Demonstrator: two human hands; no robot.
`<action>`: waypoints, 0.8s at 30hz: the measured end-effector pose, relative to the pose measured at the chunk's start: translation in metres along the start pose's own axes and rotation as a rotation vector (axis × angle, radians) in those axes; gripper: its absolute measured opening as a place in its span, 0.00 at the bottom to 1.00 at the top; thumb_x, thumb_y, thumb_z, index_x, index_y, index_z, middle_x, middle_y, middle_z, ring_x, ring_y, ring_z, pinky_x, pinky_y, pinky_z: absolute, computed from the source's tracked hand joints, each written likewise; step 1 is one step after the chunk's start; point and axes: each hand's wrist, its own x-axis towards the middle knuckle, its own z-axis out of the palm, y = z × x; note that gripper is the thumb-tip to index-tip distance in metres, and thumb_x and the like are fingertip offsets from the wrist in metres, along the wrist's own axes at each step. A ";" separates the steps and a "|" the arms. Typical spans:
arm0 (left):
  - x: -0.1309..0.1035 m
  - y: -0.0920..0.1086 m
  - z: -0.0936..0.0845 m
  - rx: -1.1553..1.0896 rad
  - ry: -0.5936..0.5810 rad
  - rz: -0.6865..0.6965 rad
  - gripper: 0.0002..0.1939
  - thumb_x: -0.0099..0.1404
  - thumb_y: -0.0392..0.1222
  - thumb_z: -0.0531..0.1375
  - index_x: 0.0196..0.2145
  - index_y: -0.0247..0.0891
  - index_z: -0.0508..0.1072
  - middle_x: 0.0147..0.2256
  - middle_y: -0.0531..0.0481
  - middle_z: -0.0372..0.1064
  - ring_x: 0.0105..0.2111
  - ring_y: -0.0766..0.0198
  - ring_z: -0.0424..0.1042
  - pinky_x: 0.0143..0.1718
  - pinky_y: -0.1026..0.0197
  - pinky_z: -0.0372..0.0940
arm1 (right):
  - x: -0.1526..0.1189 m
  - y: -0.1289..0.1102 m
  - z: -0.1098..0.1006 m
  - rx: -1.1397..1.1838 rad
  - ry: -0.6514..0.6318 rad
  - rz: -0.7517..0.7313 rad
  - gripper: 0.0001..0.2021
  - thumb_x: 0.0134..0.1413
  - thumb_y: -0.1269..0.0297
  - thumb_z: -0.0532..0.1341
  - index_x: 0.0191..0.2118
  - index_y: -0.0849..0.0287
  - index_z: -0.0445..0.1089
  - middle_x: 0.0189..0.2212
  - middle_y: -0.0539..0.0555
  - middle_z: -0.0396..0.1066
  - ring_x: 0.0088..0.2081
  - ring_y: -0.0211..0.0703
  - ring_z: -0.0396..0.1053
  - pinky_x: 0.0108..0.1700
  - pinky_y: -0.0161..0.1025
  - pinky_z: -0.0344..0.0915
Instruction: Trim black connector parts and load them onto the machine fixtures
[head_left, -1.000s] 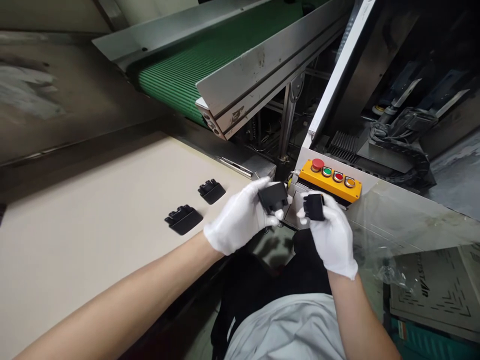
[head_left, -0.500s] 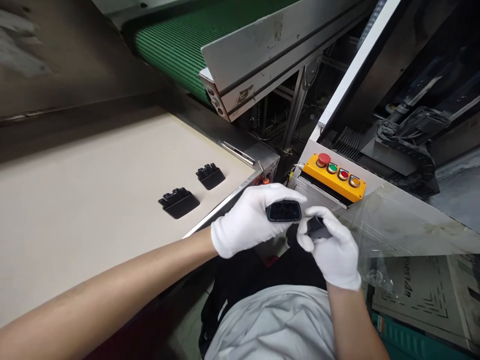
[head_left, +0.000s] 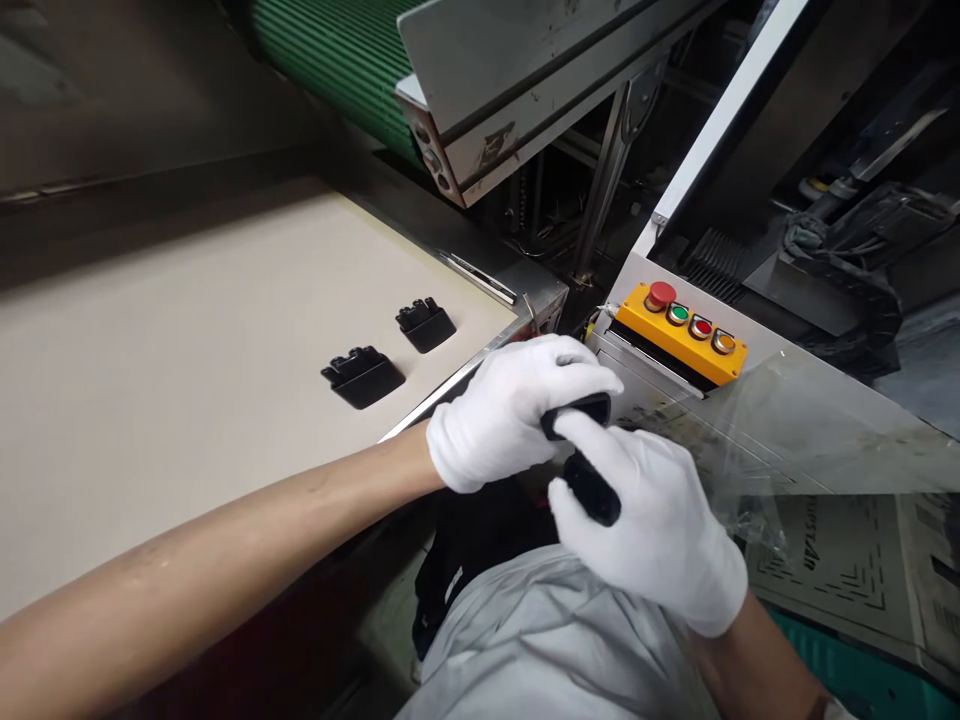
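White gloves cover both of my hands. My left hand (head_left: 517, 405) is closed around a small black plastic part (head_left: 592, 410) with a rounded rectangular outline. Close against it, my right hand (head_left: 645, 510) grips a second black part (head_left: 592, 488) between thumb and fingers. Its index finger reaches across the part in my left hand and covers some of it. To the left, two similar black pieces, a nearer one (head_left: 366, 382) and a farther one (head_left: 426, 328), rest on the beige surface (head_left: 195, 350) with knobbed ends pointing away.
A green ribbed conveyor belt (head_left: 337, 70) runs behind a metal side guard (head_left: 525, 80). On the machine at right sits a yellow button box (head_left: 681, 335) with a red emergency knob. Clear plastic film (head_left: 750, 500) and a printed carton (head_left: 840, 560) lie below it.
My right hand has turned over and moved left, its index finger now across the part in my left hand. The part in my right hand has tilted downward. The view has shifted slightly.
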 end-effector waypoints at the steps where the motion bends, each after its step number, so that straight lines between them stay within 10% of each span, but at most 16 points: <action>1: 0.000 0.000 0.000 0.024 -0.010 -0.017 0.12 0.61 0.32 0.63 0.42 0.40 0.79 0.40 0.47 0.74 0.39 0.60 0.74 0.40 0.60 0.68 | 0.001 0.002 0.000 -0.030 0.013 0.016 0.22 0.56 0.67 0.62 0.58 0.55 0.71 0.30 0.52 0.77 0.29 0.47 0.75 0.35 0.46 0.71; 8: 0.001 -0.002 0.002 0.005 -0.049 -0.094 0.09 0.63 0.37 0.62 0.42 0.41 0.80 0.40 0.47 0.74 0.40 0.60 0.74 0.41 0.61 0.67 | 0.004 0.007 -0.008 0.477 -0.193 0.236 0.31 0.52 0.69 0.65 0.64 0.52 0.67 0.34 0.47 0.80 0.32 0.41 0.77 0.41 0.40 0.75; 12: 0.003 -0.003 -0.003 -0.048 0.017 -0.042 0.12 0.64 0.32 0.61 0.43 0.41 0.80 0.41 0.47 0.75 0.40 0.61 0.75 0.43 0.61 0.68 | -0.005 0.007 -0.016 1.007 -0.361 0.229 0.11 0.57 0.56 0.65 0.41 0.56 0.78 0.27 0.48 0.79 0.29 0.40 0.75 0.37 0.40 0.74; 15: 0.006 -0.001 -0.010 -0.082 0.060 0.000 0.15 0.64 0.29 0.60 0.46 0.39 0.80 0.43 0.46 0.77 0.43 0.62 0.77 0.46 0.62 0.70 | -0.015 0.011 -0.022 1.260 -0.385 0.277 0.23 0.62 0.42 0.60 0.29 0.56 0.76 0.19 0.51 0.74 0.22 0.40 0.70 0.26 0.39 0.68; 24: 0.008 0.006 -0.014 -0.041 0.000 0.029 0.12 0.67 0.34 0.62 0.47 0.35 0.80 0.45 0.44 0.78 0.43 0.61 0.77 0.46 0.63 0.70 | -0.012 0.019 -0.029 1.556 -0.320 0.413 0.19 0.53 0.48 0.72 0.42 0.57 0.74 0.27 0.56 0.76 0.23 0.39 0.69 0.25 0.36 0.64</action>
